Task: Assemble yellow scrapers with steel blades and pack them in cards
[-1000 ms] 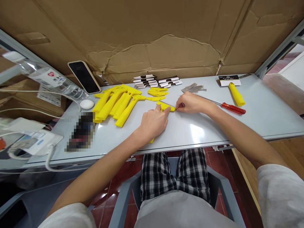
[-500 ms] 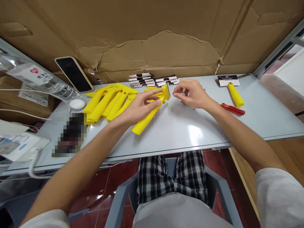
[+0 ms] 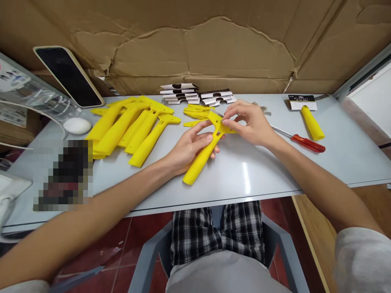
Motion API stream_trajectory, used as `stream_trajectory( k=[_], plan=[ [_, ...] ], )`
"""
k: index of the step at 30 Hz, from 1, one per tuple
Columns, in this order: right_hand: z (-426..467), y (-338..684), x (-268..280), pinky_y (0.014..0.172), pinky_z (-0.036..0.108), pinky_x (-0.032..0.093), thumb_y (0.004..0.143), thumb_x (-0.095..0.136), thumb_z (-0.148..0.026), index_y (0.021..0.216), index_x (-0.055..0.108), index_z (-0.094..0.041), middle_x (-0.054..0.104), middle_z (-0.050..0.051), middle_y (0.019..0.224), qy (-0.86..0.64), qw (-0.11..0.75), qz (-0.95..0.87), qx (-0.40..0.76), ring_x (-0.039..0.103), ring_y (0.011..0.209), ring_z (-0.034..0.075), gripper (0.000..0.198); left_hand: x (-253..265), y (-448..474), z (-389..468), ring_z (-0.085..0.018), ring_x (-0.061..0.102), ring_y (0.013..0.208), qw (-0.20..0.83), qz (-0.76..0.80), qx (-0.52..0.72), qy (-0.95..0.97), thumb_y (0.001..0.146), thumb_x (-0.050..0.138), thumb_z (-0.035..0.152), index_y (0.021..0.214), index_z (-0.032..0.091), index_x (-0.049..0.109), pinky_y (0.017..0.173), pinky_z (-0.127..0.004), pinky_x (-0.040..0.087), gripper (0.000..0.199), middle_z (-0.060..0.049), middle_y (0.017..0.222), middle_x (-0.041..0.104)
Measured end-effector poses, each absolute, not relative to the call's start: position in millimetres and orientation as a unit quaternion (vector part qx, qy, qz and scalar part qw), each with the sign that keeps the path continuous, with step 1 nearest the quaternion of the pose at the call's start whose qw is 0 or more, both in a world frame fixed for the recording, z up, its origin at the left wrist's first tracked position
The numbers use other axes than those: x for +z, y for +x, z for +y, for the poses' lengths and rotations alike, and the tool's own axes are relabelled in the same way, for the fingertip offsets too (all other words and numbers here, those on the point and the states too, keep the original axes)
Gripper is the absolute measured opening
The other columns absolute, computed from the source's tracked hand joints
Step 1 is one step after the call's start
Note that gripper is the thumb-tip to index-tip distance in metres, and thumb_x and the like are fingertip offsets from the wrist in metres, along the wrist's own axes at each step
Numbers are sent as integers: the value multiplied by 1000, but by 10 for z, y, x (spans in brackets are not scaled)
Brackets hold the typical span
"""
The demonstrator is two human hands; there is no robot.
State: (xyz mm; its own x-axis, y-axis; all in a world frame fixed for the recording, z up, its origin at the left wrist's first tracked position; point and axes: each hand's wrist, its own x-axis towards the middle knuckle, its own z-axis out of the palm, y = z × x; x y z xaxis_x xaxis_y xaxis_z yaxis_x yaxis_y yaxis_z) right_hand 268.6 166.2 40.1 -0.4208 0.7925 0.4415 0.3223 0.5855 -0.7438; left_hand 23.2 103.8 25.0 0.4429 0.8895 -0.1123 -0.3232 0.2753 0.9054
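Note:
My left hand [image 3: 195, 146] is wrapped round a yellow plastic scraper handle [image 3: 201, 162], its forked head tilted up and away from me. At that head my right hand [image 3: 249, 122] pinches thumb and forefinger together over a hole; whatever tiny piece they hold is too small to name. Behind the right hand lie flat metal blades [image 3: 263, 109], partly covered by it. Yellow flat plastic pieces [image 3: 195, 114] lie just beyond the held head. To the left, several more yellow scraper handles [image 3: 146, 140] are heaped together.
A red-handled screwdriver [image 3: 308, 143] and a carded yellow scraper [image 3: 312, 124] lie on the right. Folded card sleeves [image 3: 180, 94] are stacked at the back. A phone [image 3: 70, 77] leans at left, near a white oval object [image 3: 77, 125]. Cardboard [image 3: 238, 49] walls the back.
My right hand has come in to the scraper handle's head, which was apart from its fingertips before. The handle has turned so its forked face shows. The view has shifted slightly.

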Motion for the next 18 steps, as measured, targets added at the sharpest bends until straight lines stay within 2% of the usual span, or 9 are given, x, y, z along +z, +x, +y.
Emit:
stream_trajectory(
  k=[6,18],
  plan=[
    [1596,2611,388,90,26,62,99,78,-55,106,86,-17,75,10,119,-356,410,-795,272,70,112,14,39,199,253,974,-21,88,85,740,314,427,415,94,99,33,155,21,58,86,-34,72,75,-12,119,88],
    [1555,2580,445,85,25,61,91,82,-52,99,83,-15,74,11,123,-379,404,-769,319,70,113,14,38,191,276,968,-21,88,86,735,305,430,426,91,102,37,152,21,59,83,-32,71,76,-11,117,89]
  ],
)
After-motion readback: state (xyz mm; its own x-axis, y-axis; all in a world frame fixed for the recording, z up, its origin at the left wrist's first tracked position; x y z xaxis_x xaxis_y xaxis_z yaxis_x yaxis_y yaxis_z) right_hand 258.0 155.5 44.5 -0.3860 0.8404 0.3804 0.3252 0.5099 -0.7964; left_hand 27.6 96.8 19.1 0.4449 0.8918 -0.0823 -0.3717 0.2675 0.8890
